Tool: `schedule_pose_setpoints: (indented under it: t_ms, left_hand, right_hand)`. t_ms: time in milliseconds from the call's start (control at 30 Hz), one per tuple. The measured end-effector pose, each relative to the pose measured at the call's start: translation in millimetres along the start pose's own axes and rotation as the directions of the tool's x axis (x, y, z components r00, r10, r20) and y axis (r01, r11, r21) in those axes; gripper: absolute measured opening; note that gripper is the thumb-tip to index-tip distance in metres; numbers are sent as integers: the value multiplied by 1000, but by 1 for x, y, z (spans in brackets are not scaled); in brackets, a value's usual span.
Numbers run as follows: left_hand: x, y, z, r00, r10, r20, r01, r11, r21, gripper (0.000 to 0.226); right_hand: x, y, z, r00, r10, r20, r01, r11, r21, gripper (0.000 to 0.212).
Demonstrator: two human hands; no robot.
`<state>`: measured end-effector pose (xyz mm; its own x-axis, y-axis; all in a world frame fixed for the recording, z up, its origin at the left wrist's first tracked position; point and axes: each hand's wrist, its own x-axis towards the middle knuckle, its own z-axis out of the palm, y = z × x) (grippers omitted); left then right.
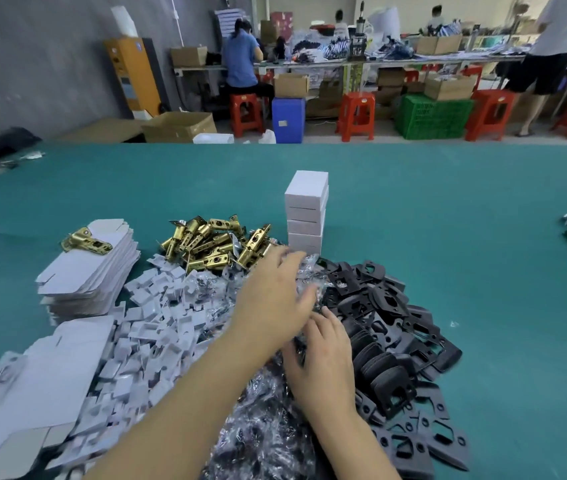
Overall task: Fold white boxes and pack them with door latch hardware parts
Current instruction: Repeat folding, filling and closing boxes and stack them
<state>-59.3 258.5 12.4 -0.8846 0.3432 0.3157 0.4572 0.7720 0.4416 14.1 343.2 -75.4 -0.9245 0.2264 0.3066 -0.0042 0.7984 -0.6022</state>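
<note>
Over the heap of clear plastic bags [268,410] near the table's [465,209] front edge, both hands reach in. Her left hand [275,296] stretches forward, fingers spread and blurred, above the bags; whether it holds anything I cannot tell. Her right hand [323,362] rests on the bags beside the black plates [393,327], fingers loosely bent. Folded white boxes [306,209] stand stacked behind, brass latches [213,242] left of them.

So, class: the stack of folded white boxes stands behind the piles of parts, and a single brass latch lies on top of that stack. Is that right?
Not quite. The stack of folded white boxes does stand behind the piles, but nothing lies on it. The single brass latch lies on the pile of flat unfolded box blanks at the left, as the head view shows.
</note>
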Motion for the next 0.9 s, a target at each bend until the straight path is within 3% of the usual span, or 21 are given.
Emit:
schedule_pose_setpoints:
  t_ms: [133, 233, 367, 433, 533, 600, 900]
  left_hand:
    - [-64, -43, -40, 999, -54, 8, 50, 967, 248, 34]
    - [-84, -82, -75, 980, -193, -53, 199, 912, 359, 25]
    - [-98, -136, -109, 890, -449, -77, 413, 727, 549, 17]
    - [-105, -156, -118, 840, -538, -66, 466, 655, 596, 23]
    - [-112, -174, -119, 782, -623, 5, 472, 598, 648, 53]
    - [-114, -179, -117, 770, -638, 14, 462, 572, 678, 58]
    - [-105, -191, -116, 801, -597, 28, 454, 638, 622, 29]
  right_hand:
    - [-2, -5, -5, 1000, -8, 7, 8, 1000, -1, 34]
    - [-7, -8, -13, 1000, -18, 5, 18, 1000, 2, 34]
    - [-15, -12, -26, 1000, 6, -28, -5, 999, 35, 31]
    - [-21, -14, -30, 1000, 12, -28, -12, 1000, 20, 28]
    - [-31, -16, -36, 1000, 22, -10, -21, 1000, 21, 25]
    - [-36, -16, -41, 999, 32, -1, -32, 999, 11, 25]
    - [-48, -11, -63, 999, 41, 9, -40, 999, -13, 23]
